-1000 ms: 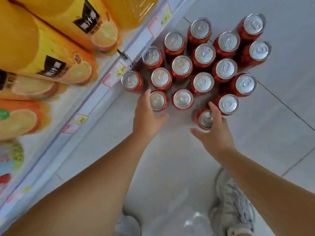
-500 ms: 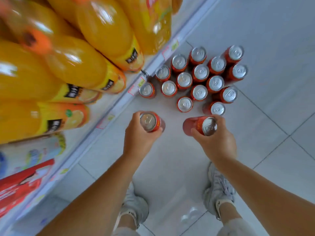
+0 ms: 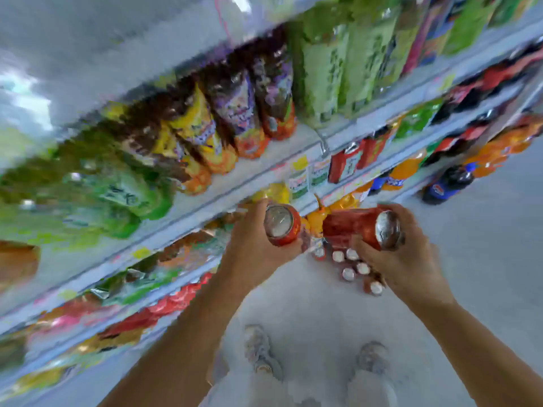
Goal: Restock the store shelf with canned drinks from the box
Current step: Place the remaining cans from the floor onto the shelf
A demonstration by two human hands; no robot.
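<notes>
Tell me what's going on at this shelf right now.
A person stands facing a stocked drinks shelf, holding two cans. The left hand grips one red can and the right hand grips a second red can, both raised in front of the shelf. Neither can is on the shelf yet. A cluster of spare cans stands on the floor below the hands.

- Bright, even light; the floor [image 3: 484, 259] right of my left-hand can [image 3: 282, 224] is washed pale, with hardly any shadow.
- Motion blur smears the shelf [image 3: 293, 148] above and left of that can; labels break into blocky streaks.
- Sharpest are my left hand [image 3: 252, 251] and its can, with soft glare on the lid; my right hand [image 3: 405, 259] and right-hand can [image 3: 361, 227] beside it look slightly smeared.
- Far from the can, shelf lines bend.
- Below it, my shoes [image 3: 258, 351] blur into the floor.
</notes>
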